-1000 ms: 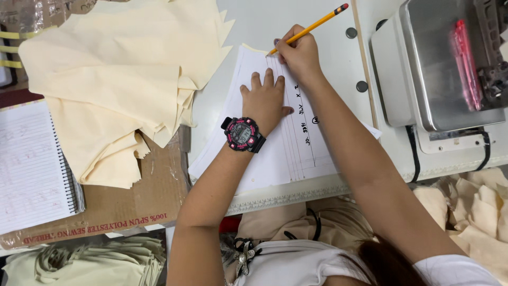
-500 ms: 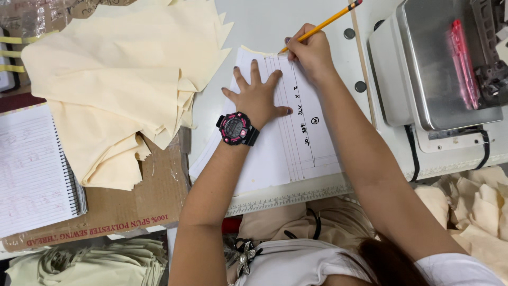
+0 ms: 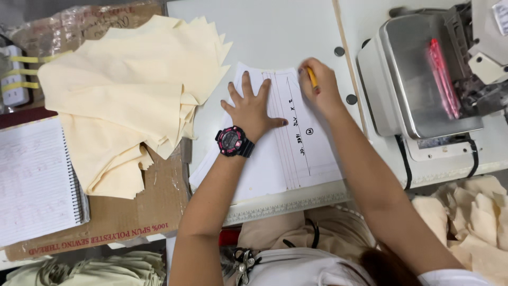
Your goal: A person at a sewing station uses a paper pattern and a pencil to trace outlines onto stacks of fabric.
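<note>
My left hand (image 3: 252, 107) lies flat, fingers spread, on a white paper pattern piece (image 3: 299, 145) with ruled lines and handwriting. A black and pink watch (image 3: 233, 141) is on that wrist. My right hand (image 3: 319, 86) is closed around a yellow pencil (image 3: 312, 78) at the upper right corner of the paper, its tip down near the sheet. The paper rests on a white table (image 3: 275, 37), over a ruler strip (image 3: 286, 204) along the near edge.
A pile of cream fabric pieces (image 3: 132, 95) lies left of the paper on a cardboard box (image 3: 121, 222). A spiral notebook (image 3: 34, 182) is at far left. A sewing machine (image 3: 428, 79) stands at right, with more cream fabric (image 3: 476, 212) below it.
My right hand has lowered the pencil from an upward slant to point down at the paper's top corner. The view has shifted slightly; my left hand stays pressed on the sheet.
</note>
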